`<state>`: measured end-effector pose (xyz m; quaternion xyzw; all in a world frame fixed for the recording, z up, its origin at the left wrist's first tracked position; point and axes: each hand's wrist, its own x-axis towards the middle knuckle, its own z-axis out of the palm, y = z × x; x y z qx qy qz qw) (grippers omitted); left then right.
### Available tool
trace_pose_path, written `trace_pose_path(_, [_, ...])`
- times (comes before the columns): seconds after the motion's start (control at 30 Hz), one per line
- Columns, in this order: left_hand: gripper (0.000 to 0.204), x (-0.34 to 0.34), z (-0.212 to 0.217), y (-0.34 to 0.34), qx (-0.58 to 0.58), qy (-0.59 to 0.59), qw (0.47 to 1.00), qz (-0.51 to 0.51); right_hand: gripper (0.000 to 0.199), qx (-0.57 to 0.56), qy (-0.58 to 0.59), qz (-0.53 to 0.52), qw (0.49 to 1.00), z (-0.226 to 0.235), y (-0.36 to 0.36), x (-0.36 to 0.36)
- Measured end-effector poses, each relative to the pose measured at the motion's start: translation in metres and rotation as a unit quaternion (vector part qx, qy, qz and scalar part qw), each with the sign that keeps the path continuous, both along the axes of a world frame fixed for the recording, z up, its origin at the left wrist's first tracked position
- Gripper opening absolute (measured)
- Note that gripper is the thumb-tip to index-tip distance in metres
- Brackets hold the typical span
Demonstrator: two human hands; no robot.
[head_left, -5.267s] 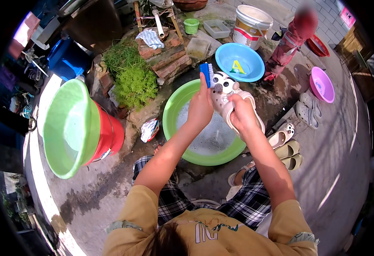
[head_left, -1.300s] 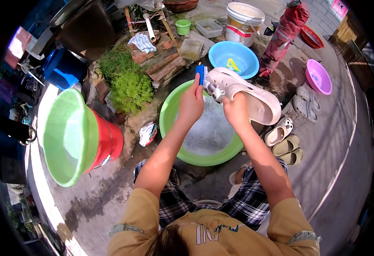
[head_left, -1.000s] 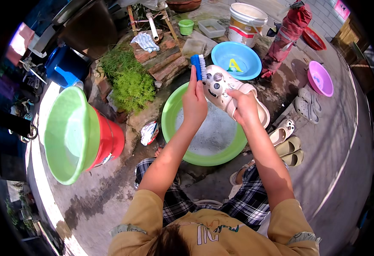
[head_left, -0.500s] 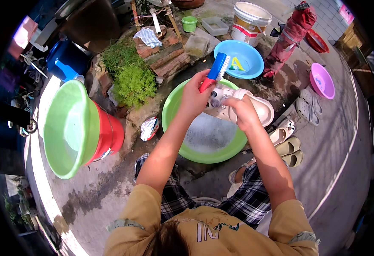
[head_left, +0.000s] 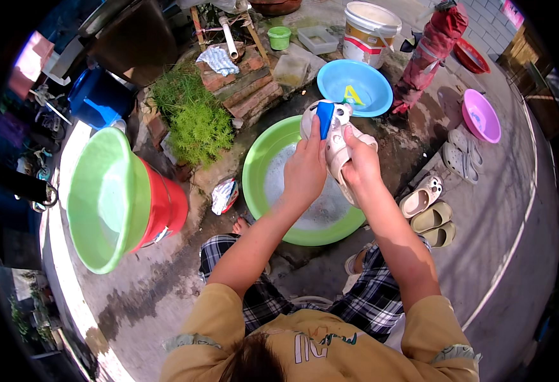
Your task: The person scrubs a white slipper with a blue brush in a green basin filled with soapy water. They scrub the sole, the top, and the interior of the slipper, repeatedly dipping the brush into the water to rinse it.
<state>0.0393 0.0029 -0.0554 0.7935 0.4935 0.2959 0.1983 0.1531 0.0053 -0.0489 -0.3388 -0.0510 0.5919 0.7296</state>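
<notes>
White clog [head_left: 336, 143] grasped by right hand [head_left: 360, 167] over green basin [head_left: 260, 191]; left hand [head_left: 305, 169] fingers clenched round blue brush [head_left: 324, 118].

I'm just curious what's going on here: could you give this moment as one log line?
left hand: holds blue brush on shoe | right hand: holds white clog shoe | below: green basin | nearby: blue basin

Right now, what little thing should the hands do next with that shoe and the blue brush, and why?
Probably drag the blue brush down along the pale shoe. The left hand presses the brush against the shoe's upper end, the right hand steadies the shoe, and both are over the green basin holding soapy water, so drips would likely fall back in.
</notes>
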Motion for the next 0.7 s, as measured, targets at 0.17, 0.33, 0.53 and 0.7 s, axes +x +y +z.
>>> trace_pose_path(0.17, [0.056, 0.005, -0.021, -0.005, 0.003, -0.079, 0.997, 0.004, 0.033, 0.042, -0.012, -0.015, 0.999, 0.008, 0.001, -0.006])
trace_pose_path(0.33, [0.05, -0.004, 0.008, 0.033, -0.063, -0.232, 0.97, 0.044, 0.037, 0.037, -0.081, 0.032, 0.996, 0.003, -0.002, 0.0])
trace_pose_path(0.53, [0.048, -0.005, -0.022, -0.001, -0.01, -0.223, 0.974, -0.045, 0.036, 0.056, -0.061, 0.004, 0.997, 0.013, -0.001, 0.008])
trace_pose_path(0.7, [0.049, -0.014, 0.002, 0.036, -0.025, -0.232, 0.972, 0.012, 0.035, 0.032, -0.19, 0.007, 0.981, 0.011, -0.006, 0.0])
